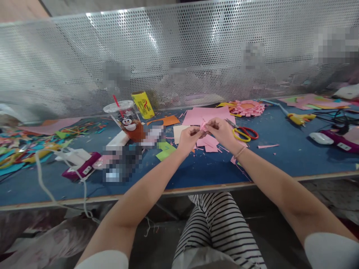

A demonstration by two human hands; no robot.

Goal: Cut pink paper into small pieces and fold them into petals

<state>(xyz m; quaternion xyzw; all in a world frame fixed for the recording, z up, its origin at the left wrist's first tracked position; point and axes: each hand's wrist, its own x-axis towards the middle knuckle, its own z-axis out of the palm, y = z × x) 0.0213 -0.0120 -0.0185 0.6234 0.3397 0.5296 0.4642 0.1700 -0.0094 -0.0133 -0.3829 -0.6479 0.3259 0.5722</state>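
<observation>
Both hands meet over the blue table, pinching one small folded piece of pink paper (pixel 204 126). My left hand (pixel 190 136) has its fingertips closed on the piece's left side. On its right side, my right hand (pixel 220 130) grips it with thumb and fingers. Behind them lies a large pink sheet (pixel 206 114), and smaller pink pieces (pixel 209 142) are just below. Scissors with red and yellow handles (pixel 245 133) rest beside my right hand. A cream sheet (pixel 179 132) is partly hidden by my left hand, with green paper (pixel 166 150) to its left.
A drink cup with a red straw (pixel 131 125) and a yellow box (pixel 143 105) stand left of centre. Purple power strips (pixel 82 168) with cables lie left. A pink paper rosette (pixel 249 107) and yellow glue gun (pixel 300 118) are right. A perforated screen (pixel 196 48) rises behind.
</observation>
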